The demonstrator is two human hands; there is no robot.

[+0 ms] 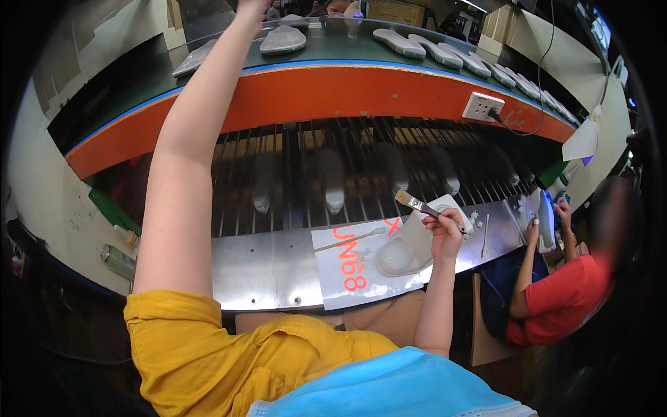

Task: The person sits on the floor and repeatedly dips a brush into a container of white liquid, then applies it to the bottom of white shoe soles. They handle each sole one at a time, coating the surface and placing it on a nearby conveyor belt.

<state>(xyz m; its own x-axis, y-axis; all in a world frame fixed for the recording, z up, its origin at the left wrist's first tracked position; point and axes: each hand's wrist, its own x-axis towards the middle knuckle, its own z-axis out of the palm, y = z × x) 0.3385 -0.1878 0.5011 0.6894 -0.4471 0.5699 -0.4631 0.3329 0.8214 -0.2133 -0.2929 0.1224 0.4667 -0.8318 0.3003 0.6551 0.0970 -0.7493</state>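
Note:
My right hand grips a flat paintbrush by its dark handle, with the pale bristles pointing up and left. Just below the brush, a whitish plastic tray has a round well holding white liquid. Tray and a thin stick with a whitish tip lie on a white sheet with orange marks. My left arm stretches far forward over the upper dark green belt. My left hand is cut by the top edge, its fingers out of sight, beyond a pale shoe sole.
More soles line the upper belt. Under its orange side panel, blurred soles lie on a rod conveyor behind the metal ledge. At right, a co-worker in a red shirt holds a sole. A socket has a cable plugged in.

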